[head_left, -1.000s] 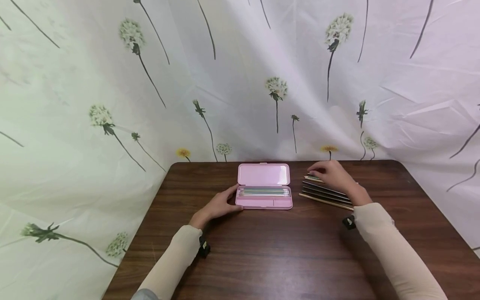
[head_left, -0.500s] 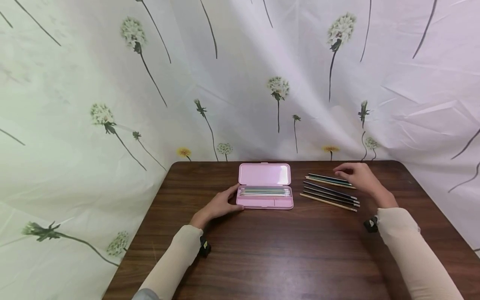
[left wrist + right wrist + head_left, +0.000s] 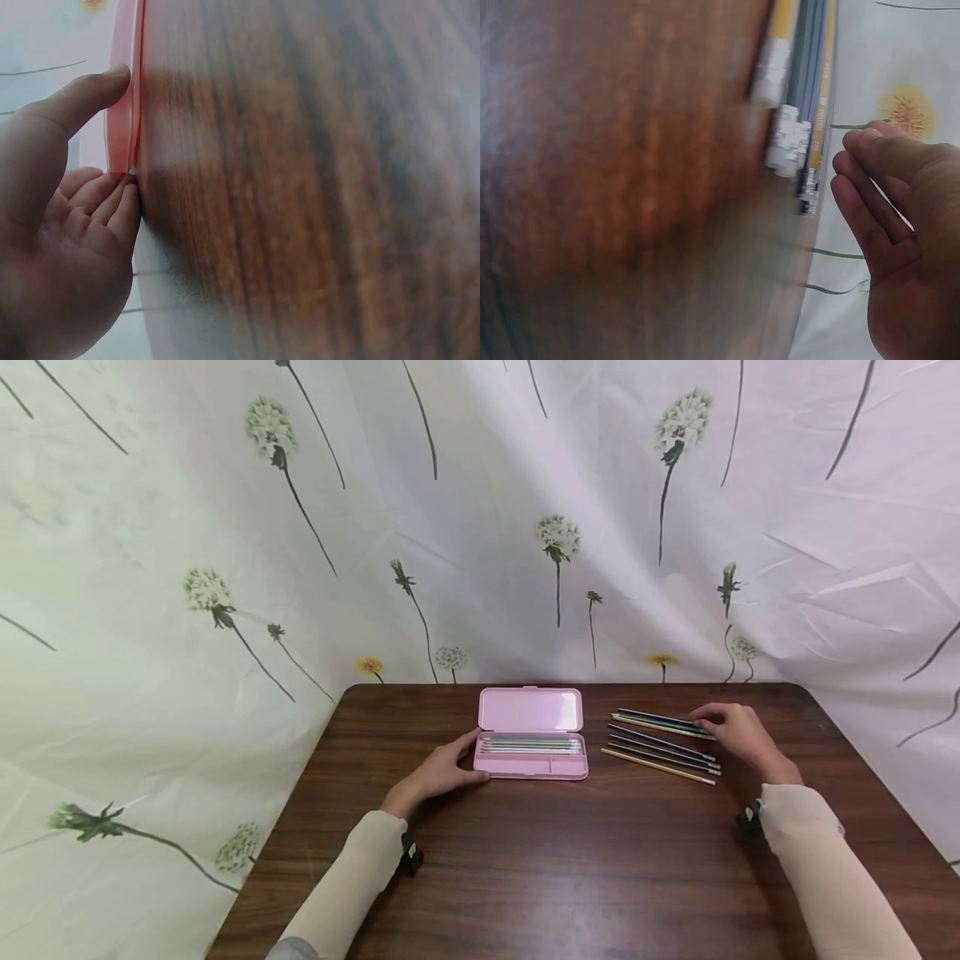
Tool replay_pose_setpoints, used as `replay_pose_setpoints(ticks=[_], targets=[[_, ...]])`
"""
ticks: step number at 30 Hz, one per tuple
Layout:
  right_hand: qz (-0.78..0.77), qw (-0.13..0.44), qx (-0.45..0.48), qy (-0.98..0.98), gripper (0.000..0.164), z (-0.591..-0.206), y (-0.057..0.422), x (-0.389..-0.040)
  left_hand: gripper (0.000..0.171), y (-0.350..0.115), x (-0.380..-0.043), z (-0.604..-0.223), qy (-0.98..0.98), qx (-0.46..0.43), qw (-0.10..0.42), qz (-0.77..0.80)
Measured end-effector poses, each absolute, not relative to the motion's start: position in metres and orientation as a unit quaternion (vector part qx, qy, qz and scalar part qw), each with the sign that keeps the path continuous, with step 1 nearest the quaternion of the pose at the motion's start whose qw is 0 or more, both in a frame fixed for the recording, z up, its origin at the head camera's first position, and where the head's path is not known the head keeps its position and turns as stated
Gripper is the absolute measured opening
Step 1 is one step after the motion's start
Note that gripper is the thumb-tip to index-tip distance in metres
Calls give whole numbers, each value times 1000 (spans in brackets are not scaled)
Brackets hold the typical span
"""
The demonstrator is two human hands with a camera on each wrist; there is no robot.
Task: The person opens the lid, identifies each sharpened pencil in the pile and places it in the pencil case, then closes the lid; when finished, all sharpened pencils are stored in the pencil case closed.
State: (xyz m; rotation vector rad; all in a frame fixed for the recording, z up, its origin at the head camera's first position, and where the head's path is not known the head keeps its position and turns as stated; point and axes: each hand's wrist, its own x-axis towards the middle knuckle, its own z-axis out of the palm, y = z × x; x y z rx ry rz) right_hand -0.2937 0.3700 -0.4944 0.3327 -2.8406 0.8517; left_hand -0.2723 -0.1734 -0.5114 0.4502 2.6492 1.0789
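A pink pencil case (image 3: 531, 766) lies with its lid (image 3: 528, 708) raised at the back. Several pale pencils (image 3: 529, 745) fill its rear compartment. My left hand (image 3: 437, 774) holds the case by its left end, the thumb (image 3: 116, 81) against the front wall and the fingers at the side. My right hand (image 3: 738, 732) is at the eraser ends of the back group of dark and yellow pencils (image 3: 652, 721). Its thumb and fingertips come close together in the right wrist view, and no pencil shows between them. Whether they touch the pencils is unclear.
Several dark pencils (image 3: 663, 749) and a natural-wood pencil (image 3: 658, 766) lie between the case and my right forearm. The brown wooden table (image 3: 555, 860) ends at a hanging white cloth (image 3: 480, 568) with printed dandelions.
My right hand has moved right from over the left part of the back pencils, then lowered towards their eraser ends. My left hand stays on the pencil case.
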Motion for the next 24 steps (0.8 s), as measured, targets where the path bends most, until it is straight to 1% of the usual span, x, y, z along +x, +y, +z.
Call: replay_pose_setpoints(ticks=[5,10,24], targets=[[259,73,130,-955,20,-501,369,-294,92,-173,-272,-511,907,153,122,373],[229,85,150,-958,17,-506,365,-295,91,-173,-271,-511,907,152,123,372],[216,88,159,-959,15,-512,358,-301,91,-172,-270,-509,906,151,122,375]])
